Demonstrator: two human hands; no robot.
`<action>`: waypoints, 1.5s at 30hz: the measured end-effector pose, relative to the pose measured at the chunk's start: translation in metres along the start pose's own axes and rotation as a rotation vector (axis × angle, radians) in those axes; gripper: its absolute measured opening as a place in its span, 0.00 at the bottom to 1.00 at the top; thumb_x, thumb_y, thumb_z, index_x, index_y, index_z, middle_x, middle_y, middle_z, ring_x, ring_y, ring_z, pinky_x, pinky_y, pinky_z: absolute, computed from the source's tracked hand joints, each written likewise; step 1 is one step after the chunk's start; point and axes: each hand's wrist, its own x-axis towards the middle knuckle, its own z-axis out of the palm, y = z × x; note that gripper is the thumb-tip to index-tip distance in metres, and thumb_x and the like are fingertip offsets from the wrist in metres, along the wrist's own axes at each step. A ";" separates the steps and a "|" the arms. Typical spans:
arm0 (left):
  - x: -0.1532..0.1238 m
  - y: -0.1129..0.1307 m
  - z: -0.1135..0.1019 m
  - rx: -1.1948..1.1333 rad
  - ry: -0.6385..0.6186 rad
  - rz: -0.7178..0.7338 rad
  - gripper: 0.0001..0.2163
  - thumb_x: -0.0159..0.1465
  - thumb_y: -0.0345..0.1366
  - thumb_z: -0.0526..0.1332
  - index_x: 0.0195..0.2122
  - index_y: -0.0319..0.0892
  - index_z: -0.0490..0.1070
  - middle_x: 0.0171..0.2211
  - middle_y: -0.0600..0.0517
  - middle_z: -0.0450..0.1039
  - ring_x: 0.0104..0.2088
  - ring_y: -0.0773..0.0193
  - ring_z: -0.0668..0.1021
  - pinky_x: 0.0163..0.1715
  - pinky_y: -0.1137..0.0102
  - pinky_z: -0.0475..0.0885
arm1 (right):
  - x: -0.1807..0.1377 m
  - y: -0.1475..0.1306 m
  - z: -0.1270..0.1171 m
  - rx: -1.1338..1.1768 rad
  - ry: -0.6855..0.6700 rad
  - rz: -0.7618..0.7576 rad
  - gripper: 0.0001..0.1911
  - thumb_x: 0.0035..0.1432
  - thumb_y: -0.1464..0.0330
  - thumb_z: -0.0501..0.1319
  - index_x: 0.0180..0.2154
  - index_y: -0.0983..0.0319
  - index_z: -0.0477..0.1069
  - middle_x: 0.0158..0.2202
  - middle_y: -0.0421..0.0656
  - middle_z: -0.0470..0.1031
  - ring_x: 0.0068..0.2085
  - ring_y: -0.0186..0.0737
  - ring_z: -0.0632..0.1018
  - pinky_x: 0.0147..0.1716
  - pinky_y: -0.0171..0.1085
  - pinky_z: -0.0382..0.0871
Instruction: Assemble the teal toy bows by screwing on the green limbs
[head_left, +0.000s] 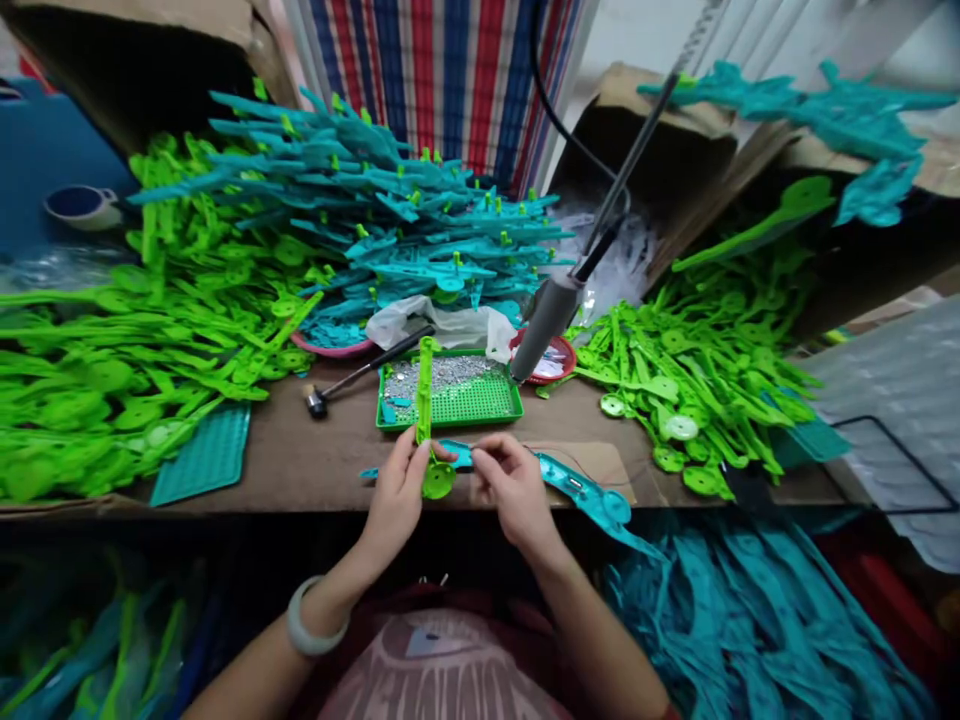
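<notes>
A bright green plastic part, long and narrow with a round disc at its lower end, stands nearly upright in my left hand, whose fingers are closed round it. Just to the right, my right hand is pinched together close to the disc; anything between its fingertips is too small or hidden to name. Behind and beneath the hands lies a long teal plastic part, which reaches right past the table edge. Beyond them sits a green perforated tray with small silvery metal pieces.
A grey electric screwdriver hangs over the tray's right side. A hammer lies left of it. Green parts pile up left and right, teal ones behind. More teal parts sit below the table at right.
</notes>
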 end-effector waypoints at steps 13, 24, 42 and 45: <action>-0.020 -0.005 -0.010 0.163 -0.191 0.144 0.20 0.70 0.39 0.53 0.59 0.43 0.72 0.60 0.47 0.74 0.60 0.52 0.74 0.62 0.58 0.68 | 0.013 -0.022 -0.007 0.187 -0.319 0.360 0.22 0.41 0.56 0.75 0.24 0.62 0.66 0.18 0.35 0.72 0.19 0.29 0.71 0.20 0.29 0.63; -0.020 -0.008 -0.008 0.157 -0.187 0.121 0.19 0.72 0.42 0.53 0.59 0.42 0.72 0.57 0.46 0.76 0.56 0.55 0.77 0.57 0.65 0.70 | 0.013 -0.012 -0.008 0.201 -0.299 0.392 0.21 0.42 0.58 0.75 0.25 0.62 0.66 0.21 0.37 0.76 0.22 0.32 0.76 0.25 0.32 0.69; -0.025 0.023 -0.041 -0.533 0.114 -0.345 0.20 0.60 0.51 0.70 0.43 0.40 0.73 0.27 0.57 0.71 0.27 0.69 0.75 0.31 0.73 0.75 | 0.004 0.024 -0.085 -0.341 -0.051 -0.177 0.12 0.64 0.59 0.61 0.43 0.61 0.73 0.35 0.44 0.76 0.31 0.36 0.78 0.31 0.36 0.74; -0.034 0.027 -0.038 -0.412 0.050 -0.238 0.18 0.64 0.50 0.67 0.46 0.42 0.73 0.30 0.55 0.74 0.31 0.68 0.76 0.33 0.74 0.73 | -0.004 -0.013 -0.058 -0.408 -0.155 -0.569 0.24 0.64 0.62 0.63 0.59 0.59 0.64 0.52 0.51 0.71 0.41 0.39 0.78 0.35 0.36 0.76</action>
